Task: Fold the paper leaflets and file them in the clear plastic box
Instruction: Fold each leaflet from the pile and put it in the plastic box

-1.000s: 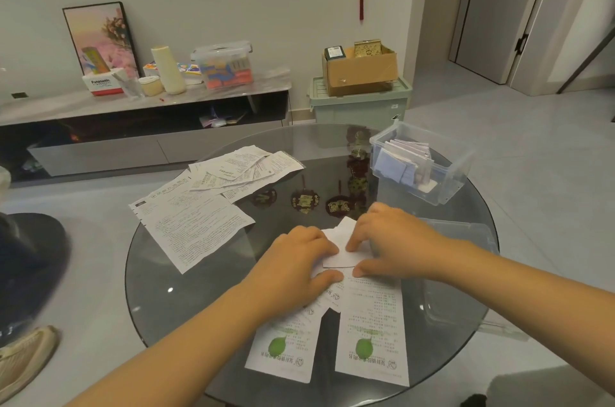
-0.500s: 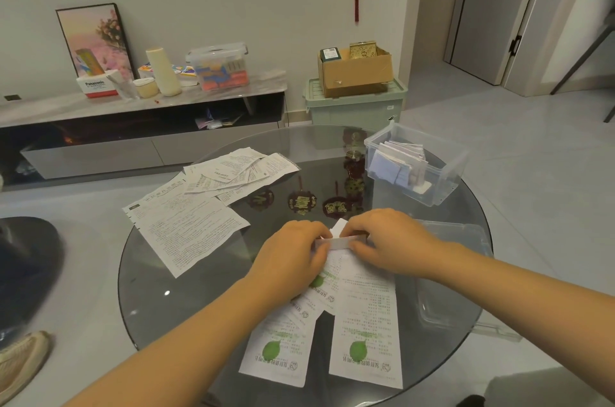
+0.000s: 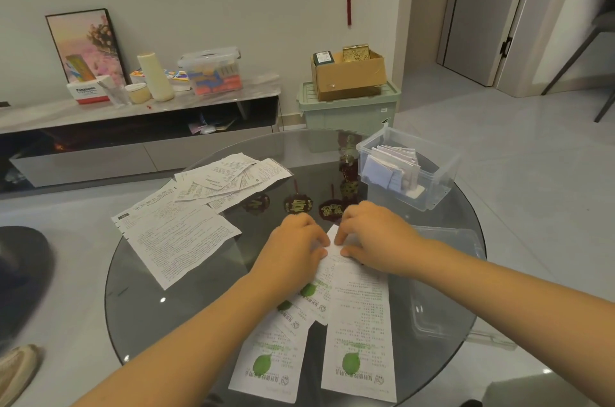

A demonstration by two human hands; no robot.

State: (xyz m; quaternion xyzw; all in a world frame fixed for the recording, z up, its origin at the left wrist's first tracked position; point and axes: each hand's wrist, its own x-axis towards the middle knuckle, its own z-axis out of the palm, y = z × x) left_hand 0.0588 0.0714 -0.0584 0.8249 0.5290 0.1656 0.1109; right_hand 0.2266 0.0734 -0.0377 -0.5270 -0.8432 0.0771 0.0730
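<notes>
Near the middle of the round glass table (image 3: 139, 306), my left hand (image 3: 293, 247) and my right hand (image 3: 376, 237) meet over a small folded white leaflet (image 3: 332, 242), each pinching it with curled fingers. Under and in front of them lie long leaflets with green leaf logos (image 3: 361, 333), overlapping toward the near table edge. The clear plastic box (image 3: 442, 173) stands at the far right of the table, holding several folded leaflets upright. A loose pile of unfolded leaflets (image 3: 179, 227) lies at the left.
A clear plastic lid (image 3: 446, 290) lies flat on the table by my right forearm. Beyond the table stand a low TV cabinet (image 3: 100, 153), a green storage bin (image 3: 349, 113) with a cardboard box on it, and a doorway at the right.
Both hands have slid a little away from me along the leaflet and closed together. The white folded part that showed between them is now mostly covered.
</notes>
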